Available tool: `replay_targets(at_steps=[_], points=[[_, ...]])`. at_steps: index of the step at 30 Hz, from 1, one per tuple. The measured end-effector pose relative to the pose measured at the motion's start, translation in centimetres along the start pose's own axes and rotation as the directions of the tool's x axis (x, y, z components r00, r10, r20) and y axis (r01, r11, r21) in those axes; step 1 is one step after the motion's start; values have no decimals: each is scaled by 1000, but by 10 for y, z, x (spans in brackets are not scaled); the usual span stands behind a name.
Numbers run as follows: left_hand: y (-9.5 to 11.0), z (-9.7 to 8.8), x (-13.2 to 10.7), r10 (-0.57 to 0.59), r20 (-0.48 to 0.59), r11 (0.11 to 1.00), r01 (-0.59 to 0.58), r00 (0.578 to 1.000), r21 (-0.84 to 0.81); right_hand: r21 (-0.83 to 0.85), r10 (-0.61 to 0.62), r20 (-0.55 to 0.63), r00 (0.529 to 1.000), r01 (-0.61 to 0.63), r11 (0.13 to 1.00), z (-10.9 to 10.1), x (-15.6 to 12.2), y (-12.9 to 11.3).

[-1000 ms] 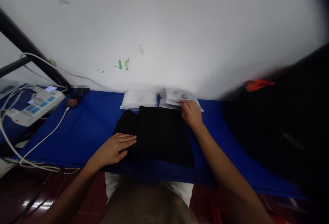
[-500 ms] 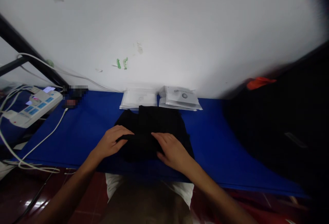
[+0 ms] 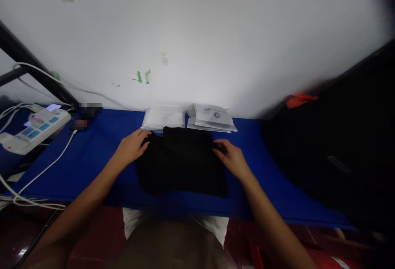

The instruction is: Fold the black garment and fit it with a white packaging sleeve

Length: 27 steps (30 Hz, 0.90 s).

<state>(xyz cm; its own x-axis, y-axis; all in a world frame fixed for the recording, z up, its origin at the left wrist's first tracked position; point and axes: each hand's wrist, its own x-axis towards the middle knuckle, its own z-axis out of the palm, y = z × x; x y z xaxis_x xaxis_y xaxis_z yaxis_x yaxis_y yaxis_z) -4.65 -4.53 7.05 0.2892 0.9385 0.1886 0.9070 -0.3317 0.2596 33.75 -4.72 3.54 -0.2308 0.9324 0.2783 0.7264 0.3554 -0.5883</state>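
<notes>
Here the left hand (image 3: 131, 147) and right hand (image 3: 233, 158) pinch the far corners of the folded black garment (image 3: 182, 162) lying on the blue table (image 3: 98, 157), seemingly mid-fold, which likely calls for an even pull.

Black garment (image 3: 182, 162), folded into a rough rectangle, lies flat on blue table (image 3: 98, 153), far edge just before two paper stacks by the wall.

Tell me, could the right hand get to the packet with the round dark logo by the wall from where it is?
Probably yes. The right hand rests on the far right edge of the black garment, and the logo packet lies just beyond it on the blue table, with nothing between.
</notes>
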Motion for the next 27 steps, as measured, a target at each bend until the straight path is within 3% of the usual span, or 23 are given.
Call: replay_targets(at_steps=[4, 7, 10, 14, 17, 19, 21, 23, 25, 27], points=[[19, 3, 27, 85, -4, 996, -85, 996, 42, -232, -115, -40, 993, 103, 967, 15, 25, 4], [33, 12, 44, 42, 19, 999, -43, 999, 25, -332, -219, 27, 975, 216, 918, 18, 38, -4], [39, 26, 57, -20, 81, 999, 16, 997, 47, -384, -257, 86, 963, 270, 883, 20, 47, -11], [38, 35, 64, -4, 86, 999, 0, 996, 44, -355, -313, 120, 942, 335, 873, 21, 49, -14], [39, 30, 58, 23, 30, 999, -24, 999, 39, -294, -358, 118, 926, 377, 878, 19, 45, -19], [42, 24, 47, 109, -27, 994, -110, 994, -8, -253, -373, 113, 921, 390, 885, 18, 44, -27], [46, 19, 32, 262, -104, 958, -272, 959, -94, -213, -398, 135, 908, 419, 883, 17, 48, -37], [49, 15, 14, 406, -167, 888, -431, 899, -160, -183, -435, 189, 880, 467, 865, 18, 54, -48], [51, 13, -4, 474, -183, 845, -503, 862, -180, -181, -467, 263, 844, 519, 836, 21, 61, -55], [51, 12, -20, 485, -180, 837, -514, 856, -189, -206, -483, 323, 814, 558, 803, 24, 64, -57]])
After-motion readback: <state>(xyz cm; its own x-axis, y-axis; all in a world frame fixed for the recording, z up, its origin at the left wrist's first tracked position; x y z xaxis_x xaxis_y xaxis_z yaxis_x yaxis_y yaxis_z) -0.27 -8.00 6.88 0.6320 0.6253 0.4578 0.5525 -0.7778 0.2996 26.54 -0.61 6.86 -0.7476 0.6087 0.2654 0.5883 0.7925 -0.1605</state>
